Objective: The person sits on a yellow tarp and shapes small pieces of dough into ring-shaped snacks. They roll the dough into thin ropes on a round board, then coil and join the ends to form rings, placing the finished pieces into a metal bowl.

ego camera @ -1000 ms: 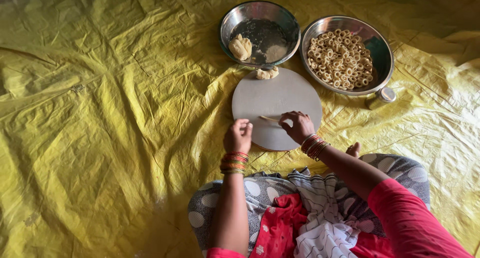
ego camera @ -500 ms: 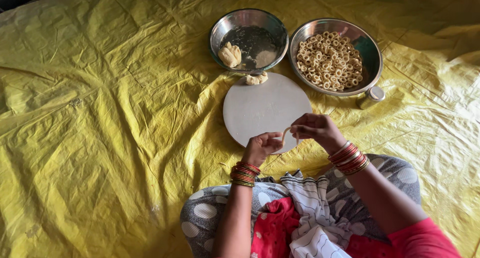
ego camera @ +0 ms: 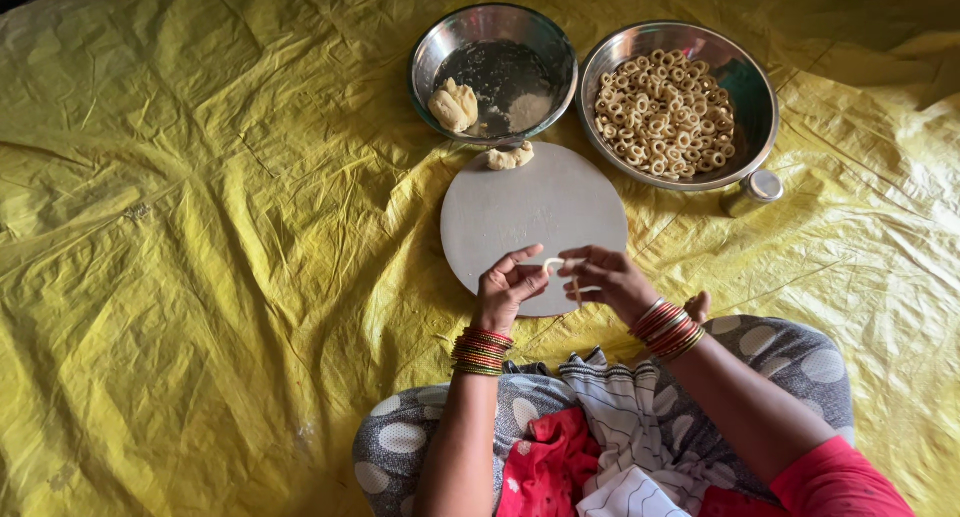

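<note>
Both hands are meeting over the near edge of the round board (ego camera: pixel 520 212), the left hand (ego camera: pixel 505 292) and the right hand (ego camera: pixel 610 277) each pinching an end of a thin, pale dough strip (ego camera: pixel 556 264). Each grip is closing tightly on the strip, which is curving into a small loop just above the board.

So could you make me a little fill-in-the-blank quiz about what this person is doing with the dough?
1. Both hands, the left hand and the right hand, pinch a thin strip of dough over the round ____ board.
2. The right-hand steel bowl is filled with small dough ____.
3. The other bowl holds a lump of dough and stands on a crumpled ____ sheet.

Missing words: white; rings; yellow
</note>
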